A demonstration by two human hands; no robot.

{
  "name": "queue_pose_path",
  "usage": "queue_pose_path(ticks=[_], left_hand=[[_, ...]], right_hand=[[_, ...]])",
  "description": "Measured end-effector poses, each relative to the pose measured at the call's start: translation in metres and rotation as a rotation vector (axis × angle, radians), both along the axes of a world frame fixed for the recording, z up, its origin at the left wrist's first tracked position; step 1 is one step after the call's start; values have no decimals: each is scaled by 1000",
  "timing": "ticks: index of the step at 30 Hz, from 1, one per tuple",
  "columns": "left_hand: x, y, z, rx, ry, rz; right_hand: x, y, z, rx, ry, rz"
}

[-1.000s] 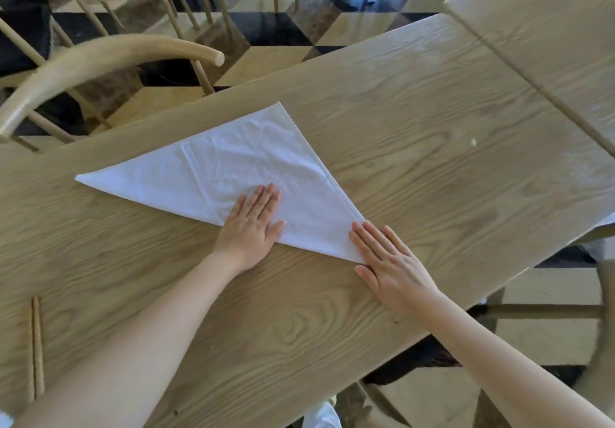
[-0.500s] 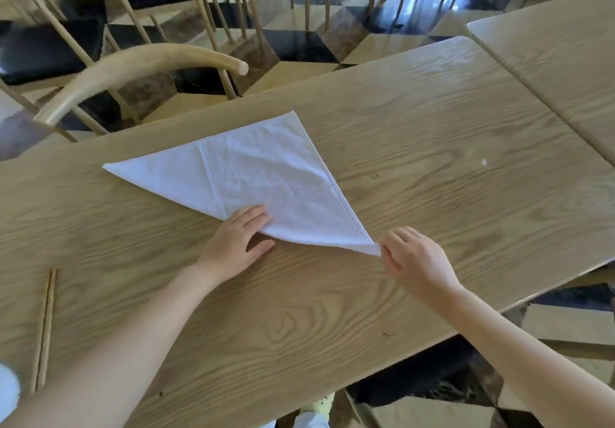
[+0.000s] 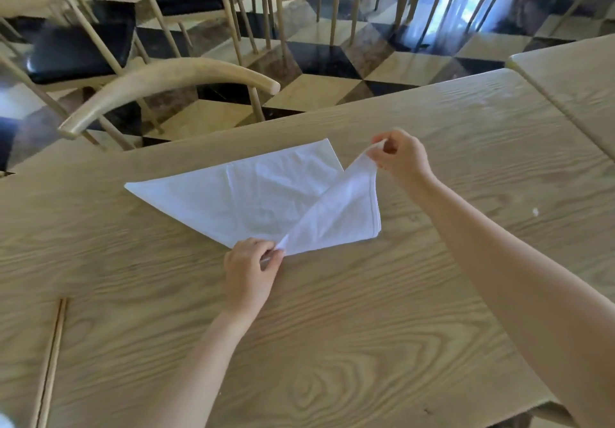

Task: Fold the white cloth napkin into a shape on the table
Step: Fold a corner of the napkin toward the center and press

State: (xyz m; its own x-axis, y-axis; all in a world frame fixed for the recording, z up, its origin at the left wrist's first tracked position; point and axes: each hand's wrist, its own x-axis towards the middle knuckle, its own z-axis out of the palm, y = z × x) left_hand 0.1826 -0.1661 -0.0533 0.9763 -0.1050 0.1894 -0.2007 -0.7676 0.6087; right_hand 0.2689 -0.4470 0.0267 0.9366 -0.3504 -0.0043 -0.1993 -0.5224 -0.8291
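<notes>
The white cloth napkin lies as a triangle on the wooden table, its long edge toward me. My right hand pinches the napkin's right corner and holds it lifted above the cloth, near the far point. The raised flap slopes down to the near edge. There my left hand pinches the middle of the near edge against the table. The napkin's left tip rests flat.
A curved wooden chair back stands just beyond the table's far edge. More chairs with black seats fill the background over a checkered floor. A second table abuts on the right. A seam runs through the tabletop at near left.
My right hand took the napkin's right corner and lifted it up and away toward the far point. My left hand slid off the cloth to pinch the near edge.
</notes>
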Motion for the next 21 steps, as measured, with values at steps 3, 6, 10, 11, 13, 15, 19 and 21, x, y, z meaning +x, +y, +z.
queue_pose_path(ticks=[3, 6, 10, 11, 13, 15, 19, 21], left_hand=[[-1, -2, 1, -91, 48, 73], [-1, -2, -1, -120, 47, 72], [-1, 0, -4, -102, 28, 62], [-1, 1, -5, -99, 32, 55], [-1, 3, -6, -98, 34, 38], [-2, 4, -8, -97, 21, 14], [-3, 5, -4, -45, -46, 4], [1, -3, 1, 42, -128, -41]], right_hand=[[34, 19, -5, -3, -31, -26], [58, 38, -18, -38, 15, -25], [80, 51, -43, -86, 72, -22], [84, 53, -47, -101, 84, -24], [89, 55, -54, -135, 106, -20], [93, 55, -62, -190, 108, -3], [95, 54, -68, -317, 81, 31], [82, 61, -59, -419, 21, 81]])
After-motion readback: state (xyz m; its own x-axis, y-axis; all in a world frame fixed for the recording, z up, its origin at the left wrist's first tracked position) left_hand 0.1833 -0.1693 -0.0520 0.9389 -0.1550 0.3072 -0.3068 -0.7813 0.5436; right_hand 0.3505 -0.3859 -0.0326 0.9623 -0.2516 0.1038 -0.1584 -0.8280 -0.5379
